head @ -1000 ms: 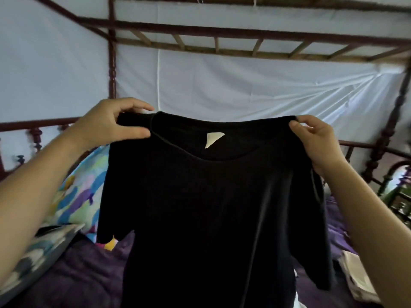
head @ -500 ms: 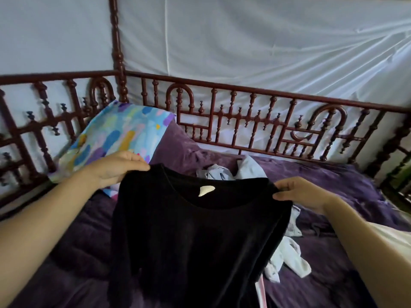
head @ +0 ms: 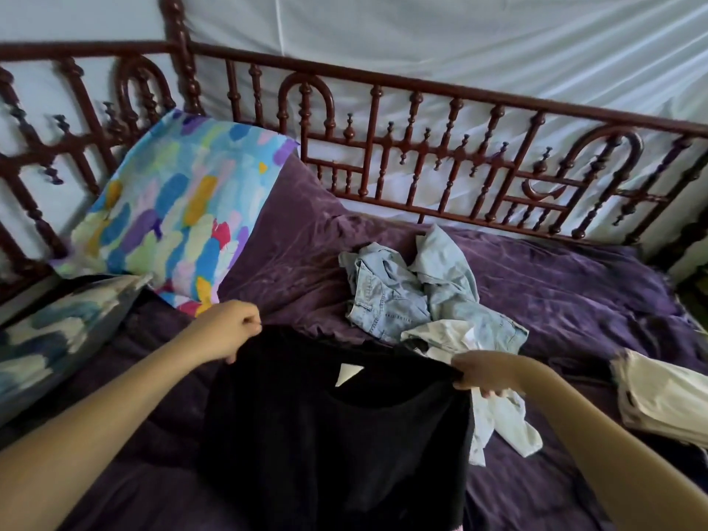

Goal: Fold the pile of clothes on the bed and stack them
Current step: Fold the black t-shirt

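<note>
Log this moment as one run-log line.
black t-shirt: unfolded | left hand: grips one shoulder | right hand: grips other shoulder | clothes pile: behind, unfolded

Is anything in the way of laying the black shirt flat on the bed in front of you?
Partly. A crumpled white garment lies on the purple bedspread beside the black shirt, under the right hand; whether it reaches beneath the shirt is hidden.

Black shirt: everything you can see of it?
The black shirt is dark, soft-looking fabric with a round neckline and a pale triangular label inside the collar. It is spread out, collar away from the person, low over the purple bed cover. The left hand and right hand each grip a shoulder. Its lower part runs out of frame.
</note>
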The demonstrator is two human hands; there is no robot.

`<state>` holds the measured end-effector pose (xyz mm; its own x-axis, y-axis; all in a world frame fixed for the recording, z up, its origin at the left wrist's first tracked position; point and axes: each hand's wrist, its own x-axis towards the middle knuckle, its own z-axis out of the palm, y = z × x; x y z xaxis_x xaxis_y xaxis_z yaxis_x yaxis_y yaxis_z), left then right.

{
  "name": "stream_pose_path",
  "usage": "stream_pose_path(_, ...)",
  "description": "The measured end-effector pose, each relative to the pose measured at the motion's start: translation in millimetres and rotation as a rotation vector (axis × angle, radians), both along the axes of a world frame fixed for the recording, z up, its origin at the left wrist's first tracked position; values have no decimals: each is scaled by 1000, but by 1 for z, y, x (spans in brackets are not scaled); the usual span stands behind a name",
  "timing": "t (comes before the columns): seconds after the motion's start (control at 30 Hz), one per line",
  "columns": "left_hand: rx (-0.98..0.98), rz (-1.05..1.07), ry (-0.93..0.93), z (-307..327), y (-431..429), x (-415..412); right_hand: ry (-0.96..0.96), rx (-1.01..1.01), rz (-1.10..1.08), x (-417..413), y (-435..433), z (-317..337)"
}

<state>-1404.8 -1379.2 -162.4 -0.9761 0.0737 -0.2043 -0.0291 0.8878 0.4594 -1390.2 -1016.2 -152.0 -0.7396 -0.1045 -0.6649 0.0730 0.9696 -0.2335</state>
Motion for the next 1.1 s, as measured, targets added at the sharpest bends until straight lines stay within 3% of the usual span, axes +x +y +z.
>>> stream_pose_path(0.13,314,299,448,17,30,-77,823,-287,-624,-69,-18,9)
stream_pose_path(0.17,442,316,504,24,39,-95,939,-335,-677,-84,-23,14)
stream_pose_path(0.23,683,259,446,24,53,-119,989,-478,-672,-106,-28,18)
stream_pose_path(0.3,728,223,287,-1,60,-122,885,-522,-612,-112,-27,2)
stream_pose_path(0.4,593,237,10,-80,64,-90,715,-420,-525,-83,-15,-74)
stream_pose_path(0.53,362,428,-436,-209,53,-9,238,-212,-674,8,-4,-186)
stream_pose_path(0.6,389,587,-543,-247,48,27,48,-206,-786,51,-4,-220)
stream_pose_path(0.7,462,760,-575,-272,43,55,-38,-278,-1005,87,-7,-248)
stream_pose_path(0.87,533,1002,-429,-288,29,41,2,-427,-1152,101,-9,-267)
stream_pose_path(0.97,635,1085,-515,-289,27,24,-50,-473,-1200,98,-8,-275)
stream_pose_path(1.1,692,1029,-681,-279,31,18,-147,-386,-1251,90,-9,-278)
